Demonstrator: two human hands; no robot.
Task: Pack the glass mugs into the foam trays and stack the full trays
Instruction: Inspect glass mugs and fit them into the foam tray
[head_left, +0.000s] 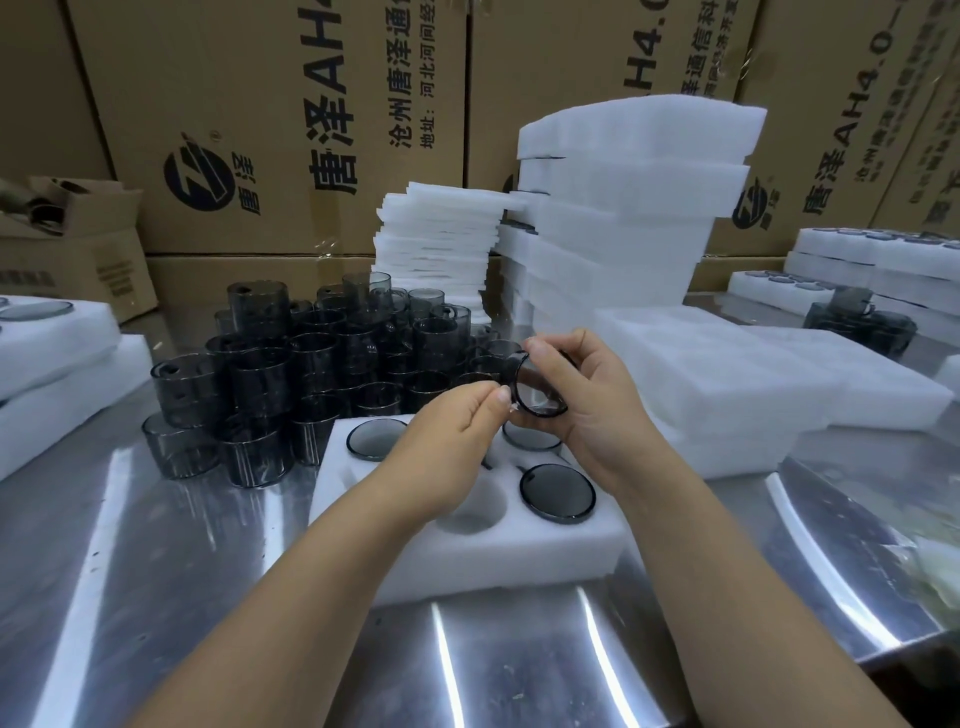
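Observation:
A dark smoked glass mug (537, 392) is held above a white foam tray (467, 551) on the steel table. My right hand (592, 395) grips the mug round its side, its mouth tilted toward me. My left hand (457, 421) pinches something small at the mug's rim. Three of the tray's round pockets hold mugs, seen as dark discs (558, 492); other pockets show bare foam. A heap of loose smoked mugs (311, 374) stands stacked behind and left of the tray.
Tall stacks of white foam trays (623, 218) and thin foam sheets (441, 244) rise behind. More foam trays lie at right (727, 384) and left (62, 374). Cardboard cartons (260, 130) wall the back. Bare steel table (467, 665) lies nearest me.

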